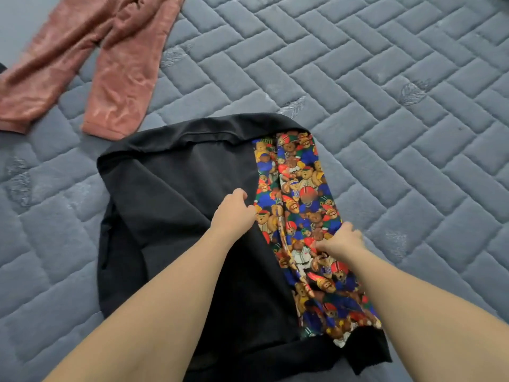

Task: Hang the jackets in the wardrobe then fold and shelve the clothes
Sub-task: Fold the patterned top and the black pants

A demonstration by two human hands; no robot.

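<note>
A black garment (170,194) lies spread on the grey quilted mattress (385,106) in front of me. Its right side shows a bright teddy-bear print panel (297,183), either a lining or a second cloth; I cannot tell which. My left hand (234,210) pinches the black edge where it meets the print. My right hand (341,239) grips the printed fabric at its right edge. Both forearms reach in from the bottom of the view and hide the garment's lower middle.
Pink velvety trousers (110,64) lie at the upper left, legs pointing toward me. A dark scrap (2,68) shows at the left edge. Bare mattress stretches to the right and far side.
</note>
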